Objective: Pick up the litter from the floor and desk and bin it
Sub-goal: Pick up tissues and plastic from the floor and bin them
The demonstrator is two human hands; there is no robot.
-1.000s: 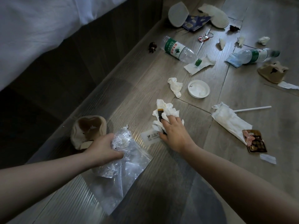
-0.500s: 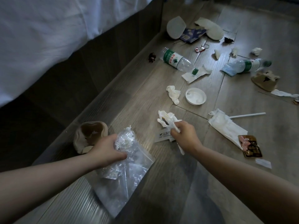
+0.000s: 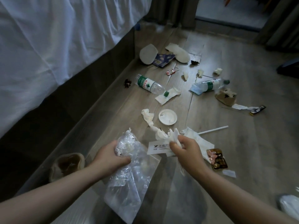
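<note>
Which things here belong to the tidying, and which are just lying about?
Job: left hand gripping clear bag; right hand pinching tissue; green-label bottle; white lid; straw; snack wrapper.
Lying about: bed sheet; pale slippers, apparently.

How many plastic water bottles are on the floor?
2. The first bottle lies near the bed; the second bottle lies farther right, touching blue litter. Others may be hidden.

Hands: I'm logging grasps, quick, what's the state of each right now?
Left hand: closed, gripping the clear plastic bag.
Right hand: closed, gripping a crumpled white tissue.
</note>
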